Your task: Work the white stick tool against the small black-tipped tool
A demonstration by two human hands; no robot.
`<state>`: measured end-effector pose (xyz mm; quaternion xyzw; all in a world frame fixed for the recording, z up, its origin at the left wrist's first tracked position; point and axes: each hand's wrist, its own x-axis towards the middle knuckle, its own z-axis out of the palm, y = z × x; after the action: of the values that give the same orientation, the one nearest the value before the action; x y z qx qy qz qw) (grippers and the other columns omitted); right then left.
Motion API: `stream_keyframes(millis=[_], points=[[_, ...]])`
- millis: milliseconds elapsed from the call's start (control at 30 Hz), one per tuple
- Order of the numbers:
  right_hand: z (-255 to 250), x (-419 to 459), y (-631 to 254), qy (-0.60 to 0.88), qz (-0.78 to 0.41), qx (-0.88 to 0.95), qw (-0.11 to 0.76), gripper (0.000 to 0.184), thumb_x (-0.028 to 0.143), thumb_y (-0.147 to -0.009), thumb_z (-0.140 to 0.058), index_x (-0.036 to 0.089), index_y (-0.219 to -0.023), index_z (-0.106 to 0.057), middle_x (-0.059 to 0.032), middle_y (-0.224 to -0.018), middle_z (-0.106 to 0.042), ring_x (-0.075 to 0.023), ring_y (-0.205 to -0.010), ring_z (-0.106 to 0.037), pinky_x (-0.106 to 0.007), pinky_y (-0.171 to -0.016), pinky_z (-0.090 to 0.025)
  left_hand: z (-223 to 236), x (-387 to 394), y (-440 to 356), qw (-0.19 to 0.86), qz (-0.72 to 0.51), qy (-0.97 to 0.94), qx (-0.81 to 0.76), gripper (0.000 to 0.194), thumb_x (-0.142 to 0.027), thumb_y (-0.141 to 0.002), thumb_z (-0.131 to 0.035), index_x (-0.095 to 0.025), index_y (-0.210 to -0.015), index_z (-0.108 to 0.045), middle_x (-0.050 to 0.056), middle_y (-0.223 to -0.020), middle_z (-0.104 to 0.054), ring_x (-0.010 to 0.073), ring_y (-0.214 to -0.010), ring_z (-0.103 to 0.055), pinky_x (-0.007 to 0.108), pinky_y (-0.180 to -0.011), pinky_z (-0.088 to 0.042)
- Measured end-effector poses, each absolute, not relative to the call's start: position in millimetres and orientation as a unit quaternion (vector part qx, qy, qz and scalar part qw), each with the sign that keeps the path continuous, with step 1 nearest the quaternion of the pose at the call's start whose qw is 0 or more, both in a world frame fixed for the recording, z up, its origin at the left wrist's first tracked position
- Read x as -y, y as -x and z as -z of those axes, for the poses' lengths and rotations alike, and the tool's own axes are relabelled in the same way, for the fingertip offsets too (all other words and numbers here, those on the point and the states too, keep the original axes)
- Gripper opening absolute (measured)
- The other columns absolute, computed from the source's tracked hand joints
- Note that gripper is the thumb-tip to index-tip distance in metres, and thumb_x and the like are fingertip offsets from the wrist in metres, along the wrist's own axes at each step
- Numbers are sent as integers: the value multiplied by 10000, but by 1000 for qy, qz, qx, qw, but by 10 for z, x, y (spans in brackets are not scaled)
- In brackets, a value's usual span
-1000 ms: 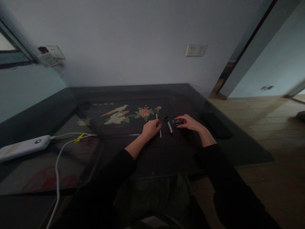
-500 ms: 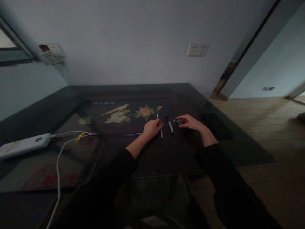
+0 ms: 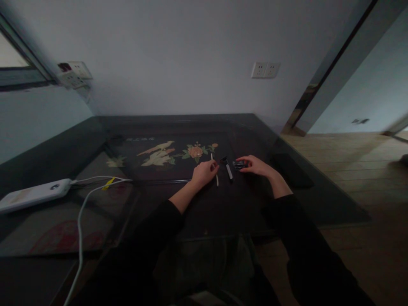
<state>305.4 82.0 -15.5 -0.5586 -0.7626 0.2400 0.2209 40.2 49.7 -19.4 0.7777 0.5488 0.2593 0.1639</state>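
Note:
My left hand (image 3: 204,172) rests on the dark tabletop with its fingers pinched over the middle of a thin white stick (image 3: 217,182). The stick's two ends show beyond the fingers. To the right lies a razor (image 3: 228,169) with a black head and a pale, dark-edged handle; neither hand touches it. My right hand (image 3: 257,165) grips a small, dark, glossy piece (image 3: 239,165) between thumb and fingers, just right of the razor. What that piece is, I cannot make out in the dim light.
The glass-covered table (image 3: 191,212) bears a bird-and-flower inlay (image 3: 162,155). A flat black object (image 3: 292,170) lies at the right. On the left are a white power bank (image 3: 36,195) and its white cable (image 3: 79,229). A wall socket (image 3: 265,70) is behind.
The whole view has shifted slightly. Both hands keep nearly the same places and grips, and the razor lies where it was.

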Motion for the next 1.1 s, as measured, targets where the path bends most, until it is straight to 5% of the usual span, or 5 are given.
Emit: stream_keyframes(millis=[333,567,833,1000,1100], points=[[-239,-548,-2579,486,-220,749,393,382,377,-850,-627,251,-1210,-614,-71,-961,-558,-208,-848,-544,-384,-769,-499,10,-523,-95,294,-377,-707,-521,226,-300,-898,-503,-150,-977,-653,71,-875,-707,157,-794,-647,263,-704,-515],[-168,-70,-1631,256,-378,788,414,656,535,-826,-631,392,-1417,-385,-76,-1481,-337,-266,-1362,-344,-465,-1002,-443,-139,108,110,550,-439,-616,-353,520,-430,-916,-477,-339,-1420,-387,75,-1526,-382,271,-1280,-506,384,-861,-558],[15,215,-1391,174,-422,809,370,770,533,-710,-747,311,-1396,-476,-113,-1456,-383,-307,-1373,-321,-525,-1101,-290,-65,360,13,602,-354,-665,-264,490,-421,-901,-470,-247,-1357,-508,95,-1499,-422,254,-1316,-482,405,-1058,-420],[50,308,-1300,179,-414,818,356,630,482,-663,-802,321,-1247,-632,-86,-1293,-499,-297,-1279,-413,-486,-1042,-375,-10,300,11,510,-292,-747,-311,379,-319,-886,-438,-287,-1209,-633,33,-1375,-571,228,-1325,-467,390,-1104,-344],[80,314,-1276,211,-391,829,339,644,429,-638,-836,345,-1243,-631,-64,-1238,-504,-292,-1240,-433,-485,-1037,-383,71,291,-44,442,-273,-748,-414,293,-357,-807,-518,-292,-1030,-696,45,-1142,-690,276,-1220,-550,415,-995,-453]])
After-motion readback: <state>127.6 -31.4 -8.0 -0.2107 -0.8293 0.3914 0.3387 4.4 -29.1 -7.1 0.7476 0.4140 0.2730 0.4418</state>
